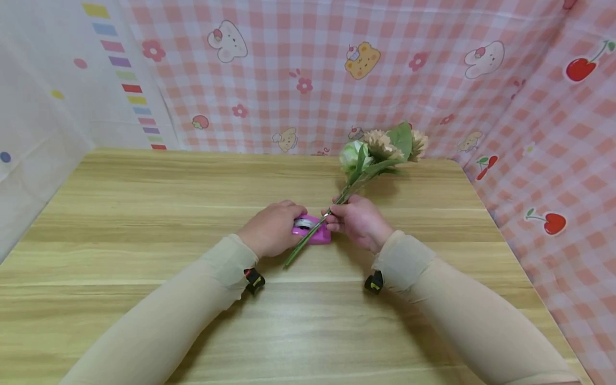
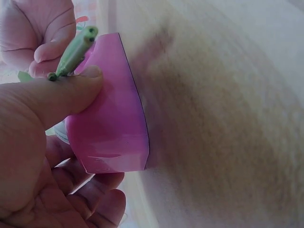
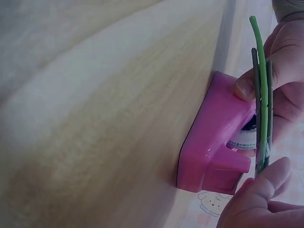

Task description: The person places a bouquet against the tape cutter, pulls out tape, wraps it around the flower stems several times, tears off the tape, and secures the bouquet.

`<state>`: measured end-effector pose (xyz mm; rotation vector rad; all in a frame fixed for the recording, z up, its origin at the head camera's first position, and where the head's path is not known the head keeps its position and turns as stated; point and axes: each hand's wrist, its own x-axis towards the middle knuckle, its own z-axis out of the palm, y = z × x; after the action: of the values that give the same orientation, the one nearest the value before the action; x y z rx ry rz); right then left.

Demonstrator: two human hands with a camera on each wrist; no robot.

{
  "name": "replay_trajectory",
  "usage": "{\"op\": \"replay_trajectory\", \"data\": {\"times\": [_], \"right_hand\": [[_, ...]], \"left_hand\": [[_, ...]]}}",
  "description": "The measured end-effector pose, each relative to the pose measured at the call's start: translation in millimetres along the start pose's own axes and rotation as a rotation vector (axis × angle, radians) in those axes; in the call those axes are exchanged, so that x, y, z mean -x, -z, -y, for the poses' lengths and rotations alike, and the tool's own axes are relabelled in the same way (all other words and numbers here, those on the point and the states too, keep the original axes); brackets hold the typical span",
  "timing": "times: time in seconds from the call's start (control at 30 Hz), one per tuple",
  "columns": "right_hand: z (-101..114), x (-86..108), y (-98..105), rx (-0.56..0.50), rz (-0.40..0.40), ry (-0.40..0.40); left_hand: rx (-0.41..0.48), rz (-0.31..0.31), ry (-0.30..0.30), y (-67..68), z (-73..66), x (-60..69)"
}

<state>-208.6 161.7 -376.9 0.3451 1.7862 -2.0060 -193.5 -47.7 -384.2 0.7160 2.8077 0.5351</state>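
Observation:
A pink tape dispenser (image 1: 320,236) stands on the wooden table, and my left hand (image 1: 273,229) grips it from the left. The thumb lies along one side of the dispenser in the left wrist view, with the other fingers around its far side. Inside it sits a roll of clear tape (image 3: 243,140). My right hand (image 1: 362,222) pinches a small bunch of artificial flowers (image 1: 380,147) by the stems. The green stems (image 3: 262,90) slant across above the dispenser, cut ends toward me. Clear film (image 3: 266,154) shows on the stems near the right fingertips.
The wooden table (image 1: 144,224) reaches back to a pink checked cloth (image 1: 289,69) hung behind it. Another checked cloth (image 1: 553,176) runs along the right edge, and a white cloth (image 1: 38,123) hangs at the left. The flower heads lean over the table's back edge.

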Motion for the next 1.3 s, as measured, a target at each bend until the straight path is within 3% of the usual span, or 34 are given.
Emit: {"op": "replay_trajectory", "data": {"times": [0.37,0.93,1.3], "right_hand": [[7.5,0.1,-6.1,0.069,0.009,-0.019],[7.2,-0.9,-17.4,0.032,0.005,-0.005],[8.2,1.0,-19.2,0.098,-0.029,-0.023]], "left_hand": [[0.005,0.004,0.012,-0.1,0.2,-0.8],[0.010,0.008,0.015,0.4,0.2,-0.5],[0.009,0.013,0.023,-0.2,-0.7,-0.9]]}}
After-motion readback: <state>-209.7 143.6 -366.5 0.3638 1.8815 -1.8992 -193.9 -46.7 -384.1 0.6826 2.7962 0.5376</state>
